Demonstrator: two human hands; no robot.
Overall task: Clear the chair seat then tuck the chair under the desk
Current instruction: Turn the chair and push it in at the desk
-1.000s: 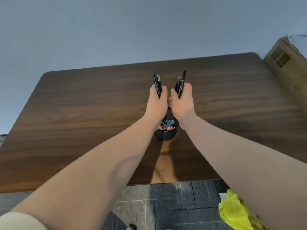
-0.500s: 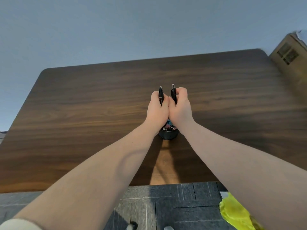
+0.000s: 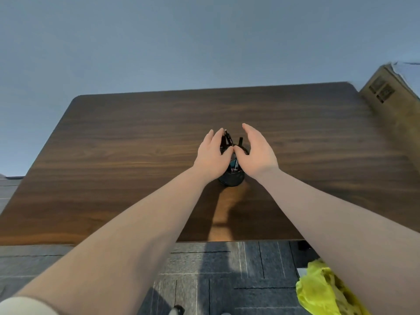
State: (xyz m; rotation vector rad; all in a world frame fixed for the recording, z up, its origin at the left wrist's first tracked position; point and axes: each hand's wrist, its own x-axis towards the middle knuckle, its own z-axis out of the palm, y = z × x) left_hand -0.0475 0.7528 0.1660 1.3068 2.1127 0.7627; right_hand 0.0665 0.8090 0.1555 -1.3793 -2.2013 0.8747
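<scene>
A black round pen cup (image 3: 231, 178) stands on the dark wooden desk (image 3: 127, 160), near its middle. Black pens (image 3: 228, 140) stick up out of it, and coloured clips show inside. My left hand (image 3: 212, 155) and my right hand (image 3: 255, 153) hover on either side of the cup's mouth, fingers spread, thumbs nearly touching, holding nothing. The hands cover most of the cup's rim. No chair is in view.
A yellow-green crumpled thing (image 3: 322, 289) lies at the lower right, over grey carpet tiles (image 3: 216, 269). A tan cardboard box (image 3: 391, 103) stands off the desk's far right corner. A blue-grey wall (image 3: 181, 42) runs behind the desk.
Both hands lowered the pens into the cup and then let go of them. The fingers have since spread apart beside the cup.
</scene>
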